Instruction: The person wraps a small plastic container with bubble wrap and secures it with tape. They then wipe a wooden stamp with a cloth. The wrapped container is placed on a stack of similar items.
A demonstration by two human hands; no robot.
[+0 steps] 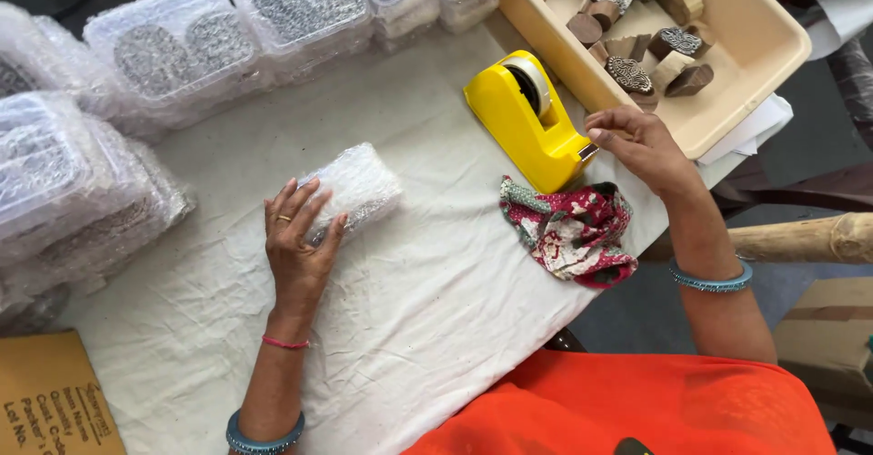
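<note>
My left hand (296,241) lies flat on the near end of a bubble-wrapped bundle (355,190), fingers spread over it and pinning it to the desk (427,300); that grip is a loose press, not a closed fist. The bundle's long axis runs from my fingers up and to the right. My right hand (641,144) is well apart from it, fingers curled at the cutter end of the yellow tape dispenser (529,119); I cannot tell whether it pinches any tape. So the bundle lies to the left of that hand, with a crumpled floral cloth (568,230) between them. Behind the dispenser sits a cream tray (755,50) of carved wooden blocks (629,75). Wrapped packs (173,50) line the far and left edges.
</note>
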